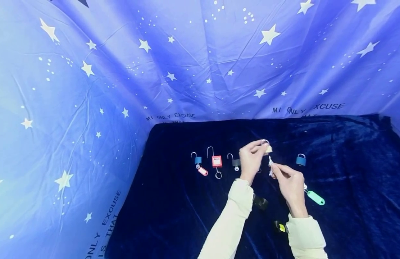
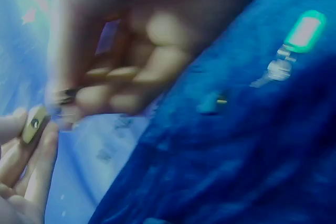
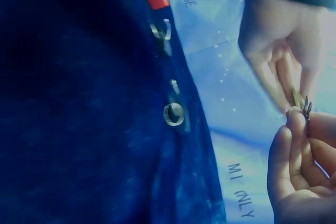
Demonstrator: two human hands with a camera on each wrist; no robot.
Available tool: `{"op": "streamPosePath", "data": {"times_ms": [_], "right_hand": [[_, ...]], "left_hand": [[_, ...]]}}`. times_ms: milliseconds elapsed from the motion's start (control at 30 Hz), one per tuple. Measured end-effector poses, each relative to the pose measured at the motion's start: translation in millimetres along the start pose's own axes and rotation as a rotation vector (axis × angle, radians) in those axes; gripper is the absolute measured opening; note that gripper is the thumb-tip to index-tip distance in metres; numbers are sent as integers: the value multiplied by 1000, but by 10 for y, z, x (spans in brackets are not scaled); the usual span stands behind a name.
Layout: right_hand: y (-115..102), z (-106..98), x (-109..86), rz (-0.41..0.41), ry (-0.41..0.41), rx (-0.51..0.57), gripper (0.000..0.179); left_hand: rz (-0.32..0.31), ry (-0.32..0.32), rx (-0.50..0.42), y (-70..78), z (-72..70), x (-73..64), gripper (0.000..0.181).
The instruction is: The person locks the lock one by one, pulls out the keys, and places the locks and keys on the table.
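Above the dark blue cloth [image 1: 174,216], the left hand [image 1: 250,162] pinches a small brass padlock [image 1: 268,148] with its shackle upward. In the left wrist view the padlock's keyhole face [image 2: 35,124] shows between thumb and fingers. Just below and to the right, the right hand [image 1: 289,180] pinches a small bunch of keys [image 1: 270,163], one key pointing up at the padlock's underside. The right wrist view shows the keys [image 3: 307,109] between thumb and fingertips, overlapping the padlock [image 3: 297,98].
Left of the hands lie a blue padlock [image 1: 198,160] with a red tag [image 1: 203,171], a red padlock [image 1: 217,161] with a key ring [image 1: 218,175], and a dark padlock [image 1: 236,163], shackles raised. On the right are another blue padlock [image 1: 301,160] and a green key tag [image 1: 316,198]. Starry curtains [image 1: 200,54] hang behind.
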State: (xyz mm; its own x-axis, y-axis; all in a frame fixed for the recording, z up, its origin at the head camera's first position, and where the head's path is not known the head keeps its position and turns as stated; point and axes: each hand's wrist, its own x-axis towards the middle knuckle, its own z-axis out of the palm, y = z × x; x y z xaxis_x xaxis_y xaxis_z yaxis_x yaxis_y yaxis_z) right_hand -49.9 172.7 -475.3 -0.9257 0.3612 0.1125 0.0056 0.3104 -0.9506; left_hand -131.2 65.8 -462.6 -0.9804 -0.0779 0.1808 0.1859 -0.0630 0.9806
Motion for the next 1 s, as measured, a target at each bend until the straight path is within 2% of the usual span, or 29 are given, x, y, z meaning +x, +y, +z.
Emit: {"op": "streamPosePath", "data": {"times_ms": [100,167,267,400,500,700,833,1000], "right_hand": [[58,-43,-62,3,-27,-60,21],[94,-82,-91,4,-37,-76,20],[126,-152,-105,-12,-41,-101,21],[149,-233,-111,-36,-73,-223,24],[170,-285,-107,-38,-95,-298,25],[264,-380,-108,-48,-139,-367,25],[325,-412,-106,-57,-211,-431,23],[338,-434,-109,-6,-330,-472,23]], "left_hand": [[6,83,-82,17,-26,83,19],[12,89,-87,31,-47,138,20],[9,65,-99,13,-55,194,21],[-23,54,-124,-47,-47,231,22],[-49,45,-114,-69,-36,240,21],[-106,-4,-90,-122,23,231,22],[-161,-47,-46,-209,81,221,24],[-210,-101,35,-315,146,205,26]]}}
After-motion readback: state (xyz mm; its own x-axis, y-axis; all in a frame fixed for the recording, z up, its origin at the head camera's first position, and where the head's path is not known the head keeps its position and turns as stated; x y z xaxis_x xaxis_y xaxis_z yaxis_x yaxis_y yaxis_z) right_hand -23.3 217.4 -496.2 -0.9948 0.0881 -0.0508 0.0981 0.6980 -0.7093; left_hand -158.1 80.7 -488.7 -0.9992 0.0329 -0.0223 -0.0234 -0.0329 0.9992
